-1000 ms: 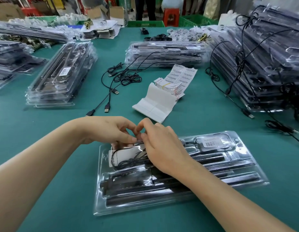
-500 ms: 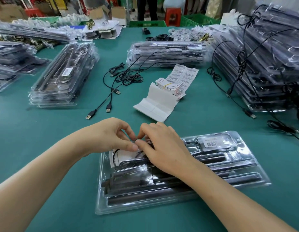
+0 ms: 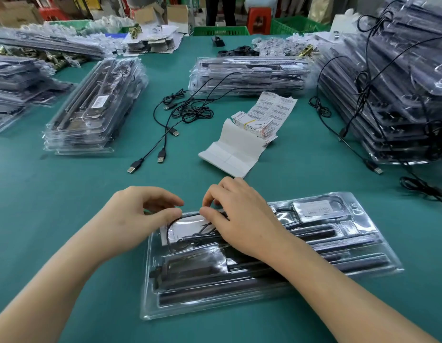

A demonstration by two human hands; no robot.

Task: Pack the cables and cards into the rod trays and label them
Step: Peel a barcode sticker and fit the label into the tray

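Now both hands are working at the clear rod tray [image 3: 363, 258], which is lying close to the near edge of the bench [image 3: 66, 181]. The left hand [image 3: 138, 216] is curling in, thumb and forefinger pinching the black cable [image 3: 195, 237] at the far rim of the tray's left-end pocket. The right hand [image 3: 242, 219] is pinching the same cable just beside it, its palm lying over the tray's middle. The cable is sitting coiled on a white card [image 3: 187, 225] in that pocket. A barcode label [image 3: 316, 209] is showing at the tray's far right corner. Out in the bench's middle, loose USB cables [image 3: 165, 134], a label sheet [image 3: 274, 107] and a card stack [image 3: 254, 125] are lying, with a tray stack [image 3: 96, 105] towards the left edge.
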